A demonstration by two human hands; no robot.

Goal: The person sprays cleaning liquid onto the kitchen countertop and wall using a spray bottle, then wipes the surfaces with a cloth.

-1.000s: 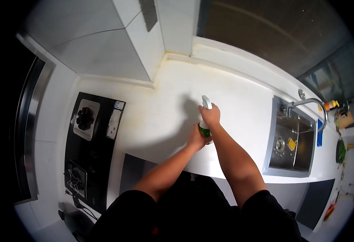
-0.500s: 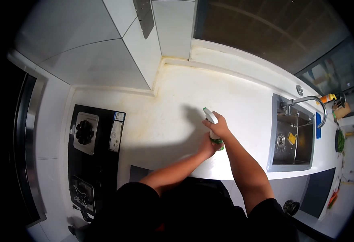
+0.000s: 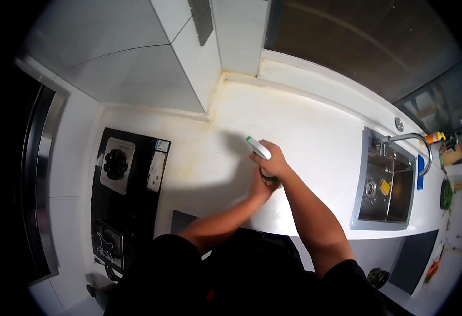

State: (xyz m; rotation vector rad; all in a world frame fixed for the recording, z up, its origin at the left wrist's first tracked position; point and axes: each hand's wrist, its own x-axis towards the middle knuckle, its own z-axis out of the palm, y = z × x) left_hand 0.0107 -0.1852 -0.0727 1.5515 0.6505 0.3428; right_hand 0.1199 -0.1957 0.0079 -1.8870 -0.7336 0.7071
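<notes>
Head cam (only view): R hand [image 3: 273, 159] grips the upper end of a white-and-green spray btl [image 3: 260, 149], fingers wrapped just below the white head; L hand [image 3: 261, 188] is clasped round the lower body, right under the R, so both hands are taken up. Can't tell if the trigger's squeezed, since fingers hide it. Btl is over the white countertop [image 3: 320, 163], nr its front edge, approx. midway btwn the black hob [image 3: 136, 203] on the L and the sink [image 3: 358, 179] on the R, head tilted w/ its green tip toward the far-L side. Base is hidden, so can't say if it touches the counter. Progress, judging by what shows: btl is in both hands, that much is done; can't make out any mist or fresh wet patch from it. Yellowish stains [image 3: 186, 169] show nr the hob, and more discolouration [image 3: 225, 79] runs along the back-corner joint, so I'd judge it's early, w/ those marks not dealt with yet. Sink side: tap [image 3: 407, 136] at the back, yellow sponge [image 3: 385, 186] in the basin, both well apart from the hands.
</notes>
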